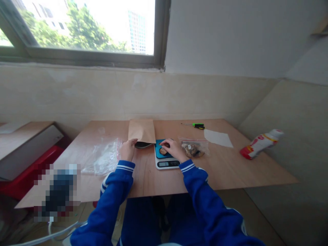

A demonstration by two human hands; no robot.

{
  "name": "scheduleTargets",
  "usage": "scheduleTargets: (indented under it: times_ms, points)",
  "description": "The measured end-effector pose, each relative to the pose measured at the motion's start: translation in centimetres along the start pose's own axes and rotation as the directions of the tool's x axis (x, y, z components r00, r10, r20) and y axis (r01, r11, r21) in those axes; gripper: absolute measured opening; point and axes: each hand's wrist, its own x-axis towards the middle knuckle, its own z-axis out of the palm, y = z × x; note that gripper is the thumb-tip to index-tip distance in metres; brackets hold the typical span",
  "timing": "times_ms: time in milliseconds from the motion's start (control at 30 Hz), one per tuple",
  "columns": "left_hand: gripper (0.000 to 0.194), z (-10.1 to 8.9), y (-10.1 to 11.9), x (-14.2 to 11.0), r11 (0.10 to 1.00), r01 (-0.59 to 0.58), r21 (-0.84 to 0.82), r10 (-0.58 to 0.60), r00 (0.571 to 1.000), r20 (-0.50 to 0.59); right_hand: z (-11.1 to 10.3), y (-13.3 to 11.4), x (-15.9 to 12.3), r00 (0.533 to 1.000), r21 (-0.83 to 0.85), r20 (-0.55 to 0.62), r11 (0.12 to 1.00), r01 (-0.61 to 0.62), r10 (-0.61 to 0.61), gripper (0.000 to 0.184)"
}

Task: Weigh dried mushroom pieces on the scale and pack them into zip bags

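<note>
My left hand [127, 150] pinches the open mouth of a brown kraft paper bag [141, 130], which lies flat with its dark inside showing. A white kitchen scale [160, 167] with a blue top stands to the right of the bag. Over its blue top, my right hand [174, 149] has its fingers closed around a small brown dried piece; its exact kind is unclear. Another light-brown dried piece [163, 151] sits on the scale below the fingertips. Just right of my right hand lies a clear zip bag [195, 149] holding more brown dried pieces and a small white packet.
Clear plastic zip bags [106, 159] are spread on the left of the wooden table [146, 179]. A green-and-black screwdriver [198, 126] and a white paper sheet [218, 138] lie at the back right. A red-and-white bottle [261, 144] stands near the right edge. A blurred-out object [58, 191] is at the left.
</note>
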Motion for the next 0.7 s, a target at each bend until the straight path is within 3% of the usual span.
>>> scheduleTargets:
  times_ms: [133, 267, 467, 700]
  points:
    - [0.034, 0.7, -0.9, -0.1, 1.000, -0.014, 0.020, 0.013, 0.999, 0.040, 1.8, 1.1, 1.5, 0.999, -0.058, 0.036, 0.998, 0.034, -0.032, 0.011]
    - [0.032, 0.6, -2.4, -0.3, 0.995, -0.093, 0.029, 0.090, 0.991, 0.098, 1.5, 0.8, 1.4, 0.998, -0.074, 0.031, 0.996, 0.057, -0.055, 0.019]
    - [0.038, 0.7, -4.0, -1.0, 0.992, -0.124, 0.031, 0.121, 0.988, 0.091, -1.5, -0.6, -2.5, 0.989, 0.055, -0.151, 0.998, 0.005, 0.003, 0.025]
    - [0.047, 1.3, -2.9, 0.5, 0.988, -0.147, 0.041, 0.142, 0.984, 0.103, -2.1, -2.7, -7.6, 0.983, 0.183, -0.167, 0.982, -0.039, 0.070, 0.023]
